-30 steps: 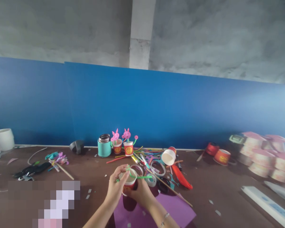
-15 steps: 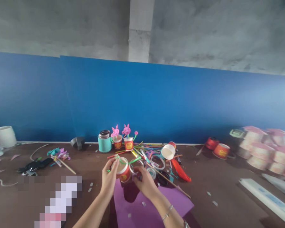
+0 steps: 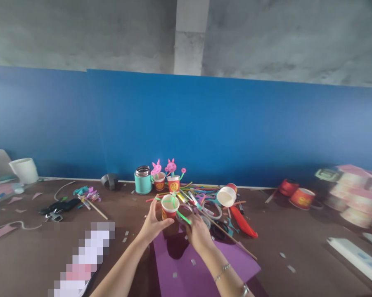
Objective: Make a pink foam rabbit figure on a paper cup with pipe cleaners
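Note:
My left hand [image 3: 155, 225] is closed around a small red and white paper cup [image 3: 169, 213], its thumb on the near side. Green pipe cleaners [image 3: 183, 217] stick out of the cup, one bending down to the right. My right hand [image 3: 200, 234] reaches over the craft supplies just right of the cup, close to that green end. Its fingertips are hidden, so what it holds, if anything, does not show. Below both hands lies a purple sheet [image 3: 210, 272]. Behind stand two finished-looking cups [image 3: 174, 184] with pink pipe-cleaner animal figures.
A teal jar [image 3: 143, 181] stands at the back beside coloured pipe cleaners [image 3: 201, 190]. To the right are a tipped white cup [image 3: 226, 197], a red strip [image 3: 244, 222], a wooden stick [image 3: 229, 237] and stacked pink-topped cups [image 3: 356, 198]. Keys [image 3: 54, 215] lie at left.
The cup has moved up and away from me in my left hand. My right hand has moved slightly right and forward, and the purple bit at its fingers is out of sight. The view has shifted left.

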`<action>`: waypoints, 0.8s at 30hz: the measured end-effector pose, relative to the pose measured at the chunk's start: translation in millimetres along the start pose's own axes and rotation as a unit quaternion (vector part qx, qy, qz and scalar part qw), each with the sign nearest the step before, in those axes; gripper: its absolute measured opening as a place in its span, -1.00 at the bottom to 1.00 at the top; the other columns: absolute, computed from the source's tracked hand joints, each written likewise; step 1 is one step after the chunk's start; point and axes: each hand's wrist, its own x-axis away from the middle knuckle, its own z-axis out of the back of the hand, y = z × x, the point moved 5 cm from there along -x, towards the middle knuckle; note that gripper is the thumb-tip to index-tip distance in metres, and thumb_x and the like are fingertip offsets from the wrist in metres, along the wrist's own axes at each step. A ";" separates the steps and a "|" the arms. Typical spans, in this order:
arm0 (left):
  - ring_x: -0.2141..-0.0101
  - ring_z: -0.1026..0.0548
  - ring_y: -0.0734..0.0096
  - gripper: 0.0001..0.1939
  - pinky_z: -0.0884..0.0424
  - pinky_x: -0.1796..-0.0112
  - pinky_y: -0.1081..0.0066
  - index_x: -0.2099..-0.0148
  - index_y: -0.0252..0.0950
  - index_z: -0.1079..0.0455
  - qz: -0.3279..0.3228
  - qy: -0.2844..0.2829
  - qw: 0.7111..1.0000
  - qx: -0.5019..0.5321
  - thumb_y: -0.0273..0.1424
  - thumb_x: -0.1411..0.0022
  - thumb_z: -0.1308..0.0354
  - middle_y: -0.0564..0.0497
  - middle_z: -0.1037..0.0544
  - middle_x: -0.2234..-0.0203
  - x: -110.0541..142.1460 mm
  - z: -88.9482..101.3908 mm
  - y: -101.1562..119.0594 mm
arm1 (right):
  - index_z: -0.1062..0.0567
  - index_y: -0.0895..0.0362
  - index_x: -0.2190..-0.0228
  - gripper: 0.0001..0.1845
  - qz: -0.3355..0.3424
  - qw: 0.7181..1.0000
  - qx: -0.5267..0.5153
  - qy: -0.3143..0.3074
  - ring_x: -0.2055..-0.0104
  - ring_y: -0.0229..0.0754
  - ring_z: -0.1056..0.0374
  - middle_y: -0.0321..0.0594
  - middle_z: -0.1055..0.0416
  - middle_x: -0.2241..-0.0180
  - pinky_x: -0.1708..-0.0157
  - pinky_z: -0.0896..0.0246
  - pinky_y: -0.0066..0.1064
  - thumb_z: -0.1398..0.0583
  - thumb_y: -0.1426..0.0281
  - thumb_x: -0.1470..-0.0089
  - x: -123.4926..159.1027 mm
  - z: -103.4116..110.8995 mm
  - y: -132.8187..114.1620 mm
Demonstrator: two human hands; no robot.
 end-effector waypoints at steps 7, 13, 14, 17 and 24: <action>0.06 -0.45 0.11 -0.10 -0.33 0.03 0.16 -0.26 -0.32 0.06 0.028 0.024 0.995 -0.094 -0.35 0.08 -0.28 -0.18 -0.43 0.02 -3.3 -7.2 -10.8 | -0.55 0.16 0.29 -0.66 -0.012 1.000 0.026 0.001 -0.05 -0.03 -0.28 -0.04 -0.48 0.14 -0.04 -0.13 -0.29 -0.07 0.65 0.03 -2.3 -5.0 4.0; -0.09 -0.31 0.01 -0.13 -0.24 -0.04 0.12 -0.23 -0.34 0.02 0.044 0.099 0.972 -0.209 -0.31 0.10 -0.28 -0.24 -0.33 -0.08 -4.4 3.9 -11.2 | -0.55 0.19 0.32 -0.68 -0.035 0.999 0.006 0.015 0.09 -0.01 -0.36 -0.05 -0.49 0.24 0.07 -0.23 -0.28 -0.06 0.66 0.04 -1.5 -0.6 3.7; -0.12 -0.27 0.00 -0.13 -0.22 -0.06 0.12 -0.22 -0.35 0.01 0.038 0.116 0.966 -0.227 -0.31 0.10 -0.28 -0.26 -0.32 -0.08 -4.0 6.4 -9.6 | -0.55 0.20 0.32 -0.67 -0.034 0.999 -0.001 0.022 0.11 -0.02 -0.37 -0.05 -0.49 0.25 0.08 -0.24 -0.29 -0.06 0.67 0.04 -1.1 -0.4 4.1; -0.12 -0.25 -0.03 -0.19 -0.22 -0.05 0.11 -0.19 -0.36 -0.04 0.034 0.152 0.948 -0.278 -0.27 0.08 -0.25 -0.27 -0.34 -0.05 -2.7 12.3 -5.9 | -0.53 0.22 0.30 -0.64 -0.026 0.998 -0.027 0.051 0.13 -0.04 -0.39 -0.05 -0.49 0.27 0.10 -0.27 -0.30 -0.03 0.69 0.05 0.0 0.9 7.2; -0.07 -0.29 -0.10 -0.27 -0.24 -0.01 0.09 -0.08 -0.34 -0.16 0.073 0.145 0.941 -0.298 -0.21 0.13 -0.27 -0.28 -0.33 -0.06 0.1 14.9 -5.1 | -0.55 0.20 0.31 -0.68 -0.091 0.986 -0.097 0.105 0.18 -0.07 -0.47 -0.06 -0.55 0.27 0.15 -0.33 -0.29 -0.03 0.57 0.01 -1.3 36.5 32.2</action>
